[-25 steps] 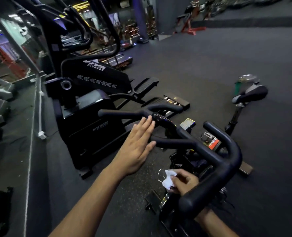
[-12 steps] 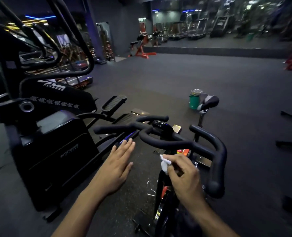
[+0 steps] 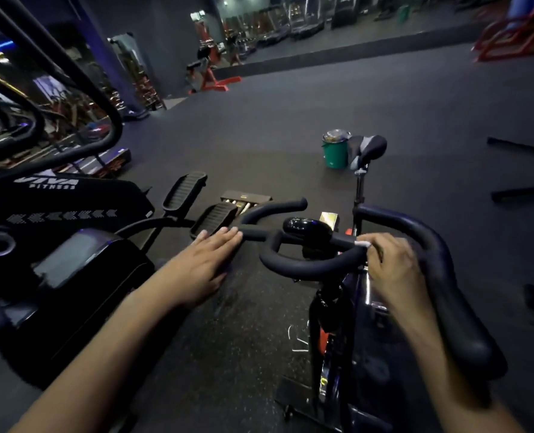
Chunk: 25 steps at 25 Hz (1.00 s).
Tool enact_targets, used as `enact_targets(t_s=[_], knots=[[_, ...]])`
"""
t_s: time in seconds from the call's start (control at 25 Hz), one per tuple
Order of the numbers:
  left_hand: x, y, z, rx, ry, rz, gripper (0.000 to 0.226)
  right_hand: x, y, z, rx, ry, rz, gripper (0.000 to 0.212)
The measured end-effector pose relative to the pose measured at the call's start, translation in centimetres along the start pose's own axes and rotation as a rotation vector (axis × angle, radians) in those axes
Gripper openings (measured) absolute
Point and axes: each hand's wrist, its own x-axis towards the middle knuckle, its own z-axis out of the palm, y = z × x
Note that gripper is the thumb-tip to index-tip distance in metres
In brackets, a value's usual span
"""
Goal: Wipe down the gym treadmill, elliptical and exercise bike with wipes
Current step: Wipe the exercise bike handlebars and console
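Nearest the camera, two bare forearms reach forward over the dark speckled rubber floor (image 3: 228, 354). The right hand (image 3: 393, 267) is curled over the exercise bike's black handlebar (image 3: 306, 267), its fingers pinching a small white wipe (image 3: 363, 244) against the cross bar just right of the centre (only a sliver of the wipe shows past the fingertips). The left hand (image 3: 206, 260) is flat, fingers straight and together, holding nothing, with its fingertips at the end of the left handlebar horn; whether they actually touch it cannot be told. Between the hands a glossy black console knob (image 3: 306, 229) sits at the middle of the handlebar, and the bike's frame (image 3: 331, 339) drops away beneath it with an orange patch low down. The right horn of the handlebar curves back, thick and padded, beside the right wrist. To the left stands the elliptical (image 3: 56, 260), its black housing marked VIVA FITNESS, with two ribbed pedals (image 3: 184, 190) just beyond the left fingertips. Further on, the bike's saddle (image 3: 368, 148) rises on its post, and just beside it on the floor stands a green bucket (image 3: 334, 154) with a clear lid. Far across the room are red-framed benches (image 3: 215, 79) and, along the back wall, a row of treadmills (image 3: 303, 23), blurred by distance.
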Motion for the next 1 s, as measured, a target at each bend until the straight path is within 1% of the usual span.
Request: enact_targets(t_s=[0.08,0.16,0.32,0.48,0.56,0.6,0.64,0.72,0.8,0.88,1.0], knots=[[2.9,-0.9,-1.0,-0.042,-0.058,0.006,0.066,-0.4,-0.5,-0.3,0.045,-0.044,0.087,0.031],[6.0,-2.0,-1.3,-0.129,-0.139,0.03,0.065,-1.4,-2.3,-1.3,0.118,-0.016,0.107,0.035],[11.4,-4.8,-0.6,-0.138,-0.309,0.126,0.062,-4.3,-7.1,-1.8,0.158,-0.002,-0.03,0.032],[15.4,-6.9,1.1,-0.316,-0.383,0.182,0.058,-6.3,-11.9,-0.8,-0.054,0.02,-0.142,0.032],[16.7,-7.5,2.5,-0.342,-0.428,0.24,0.057,-5.7,-14.9,0.5,-0.201,-0.041,-0.201,0.033],[17.1,-7.8,3.2,-0.327,-0.44,0.275,0.056,-5.0,-16.8,1.5,-0.302,-0.107,-0.193,0.035],[17.3,-8.1,3.9,-0.319,-0.43,0.306,0.055,-3.9,-18.5,2.6,-0.403,-0.187,-0.167,0.035],[17.4,-8.8,5.2,-0.362,-0.346,0.346,0.053,-1.5,-21.2,5.3,-0.566,-0.353,-0.079,0.032],[17.4,-9.3,6.3,-0.423,-0.247,0.324,0.05,0.9,-23.0,8.2,-0.734,-0.463,0.019,0.029],[17.7,-9.6,6.7,-0.495,-0.182,0.253,0.049,3.0,-23.4,10.5,-0.854,-0.474,0.073,0.029],[18.2,-9.8,7.1,-0.519,-0.147,0.252,0.05,4.5,-22.9,12.9,-0.927,-0.464,0.152,0.031]])
